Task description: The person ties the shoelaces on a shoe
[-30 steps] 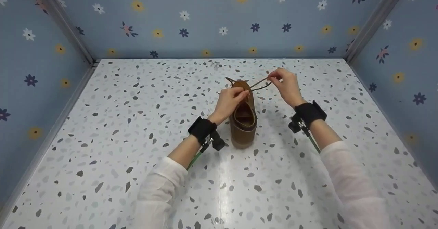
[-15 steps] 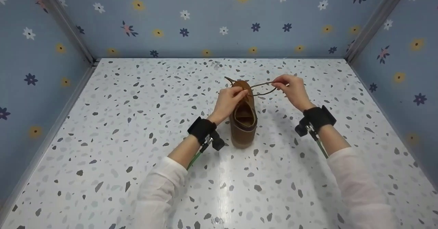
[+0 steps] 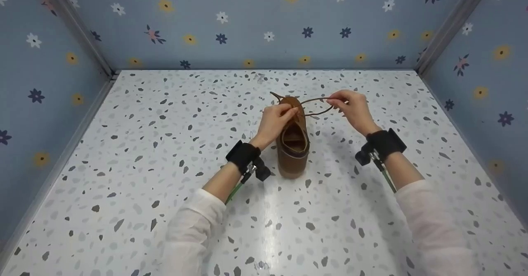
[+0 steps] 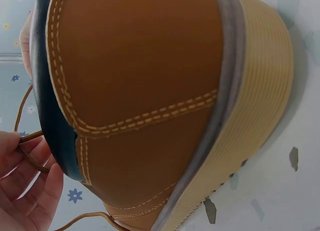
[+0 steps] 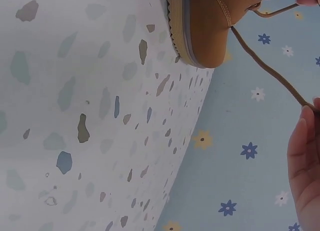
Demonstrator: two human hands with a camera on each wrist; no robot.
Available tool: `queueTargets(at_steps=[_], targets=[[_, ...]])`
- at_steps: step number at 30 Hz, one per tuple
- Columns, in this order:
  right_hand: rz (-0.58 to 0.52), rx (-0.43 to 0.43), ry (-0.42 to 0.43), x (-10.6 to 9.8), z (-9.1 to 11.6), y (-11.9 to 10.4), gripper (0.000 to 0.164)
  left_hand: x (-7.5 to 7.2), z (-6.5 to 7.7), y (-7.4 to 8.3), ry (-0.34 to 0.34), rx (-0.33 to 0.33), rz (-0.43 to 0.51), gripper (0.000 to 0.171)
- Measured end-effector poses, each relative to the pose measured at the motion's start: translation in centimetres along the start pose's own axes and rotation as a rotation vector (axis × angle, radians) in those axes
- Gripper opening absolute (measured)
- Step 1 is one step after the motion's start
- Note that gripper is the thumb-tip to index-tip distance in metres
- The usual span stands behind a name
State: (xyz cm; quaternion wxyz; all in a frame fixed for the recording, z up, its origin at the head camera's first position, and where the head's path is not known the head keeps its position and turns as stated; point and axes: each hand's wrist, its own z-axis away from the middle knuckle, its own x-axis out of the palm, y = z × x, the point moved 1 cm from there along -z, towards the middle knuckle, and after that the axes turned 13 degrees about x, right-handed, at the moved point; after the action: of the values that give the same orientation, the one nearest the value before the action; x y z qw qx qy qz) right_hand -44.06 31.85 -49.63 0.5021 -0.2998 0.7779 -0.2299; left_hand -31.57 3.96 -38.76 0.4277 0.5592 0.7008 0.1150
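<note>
A brown ankle shoe [image 3: 293, 166] with a pale ridged sole [image 4: 267, 61] stands upright on the speckled surface, toe pointing away. My left hand [image 3: 273, 122] is over its laced front, and its fingertips pinch the brown shoelace [image 4: 31, 136] in the left wrist view. Out to the right of the shoe, my right hand [image 3: 354, 107] pinches the same lace between thumb and fingers. Two strands of shoelace [image 3: 318, 113] span the gap between the hands as a loop. Another lace end [image 3: 275, 96] sticks out on the toe's left side. My left fingers hide most of the eyelets.
The white speckled tabletop [image 3: 165, 115] extends around the shoe. A blue flowered panel [image 3: 243, 28] closes off the back, with similar panels at the left [image 3: 45, 78] and right [image 3: 482, 82]. Each wrist carries a black strap [image 3: 243, 156] with a small camera.
My right hand has shifted right and slightly toward me, and the lace loop has widened. Over the last half second little has moved. My left hand and the shoe have stayed in place.
</note>
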Motion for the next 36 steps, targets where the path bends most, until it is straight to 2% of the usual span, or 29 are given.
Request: queueTargets(at_steps=[7,13,16,18,20,23,27,31,36], targets=[[-0.016,-0.002,0.004,0.0,0.3,-0.2,0.015,0.0,0.1,-0.2,0.010,-0.001,0.002,0.026],[-0.104,0.002,-0.051,-0.2,0.3,-0.6,0.017,-0.1,0.2,-0.2,0.054,0.037,-0.051,0.020],[-0.192,0.016,-0.137,-2.2,1.5,-4.5,0.018,-0.1,0.2,-0.2,0.067,0.055,-0.077,0.018],[-0.220,0.037,-0.176,-4.1,3.1,-8.9,0.017,-0.1,0.3,-0.3,0.067,0.054,-0.081,0.018],[-0.225,0.035,-0.184,-6.2,4.8,-13.9,0.015,-0.1,0.3,-0.3,0.064,0.048,-0.071,0.019],[-0.189,0.004,-0.155,-8.1,6.5,-18.8,0.014,-0.1,0.2,-0.5,0.065,0.042,-0.059,0.020],[-0.168,-0.033,-0.143,-9.0,7.3,-21.3,0.014,0.0,0.1,-0.6,0.068,0.042,-0.052,0.020],[-0.089,-0.077,-0.109,-9.0,6.9,-21.3,0.015,0.0,0.1,-0.6,0.063,0.049,-0.060,0.021],[-0.062,-0.035,-0.134,-9.2,6.5,-21.5,0.016,0.1,0.0,-0.5,0.057,0.065,-0.058,0.022]])
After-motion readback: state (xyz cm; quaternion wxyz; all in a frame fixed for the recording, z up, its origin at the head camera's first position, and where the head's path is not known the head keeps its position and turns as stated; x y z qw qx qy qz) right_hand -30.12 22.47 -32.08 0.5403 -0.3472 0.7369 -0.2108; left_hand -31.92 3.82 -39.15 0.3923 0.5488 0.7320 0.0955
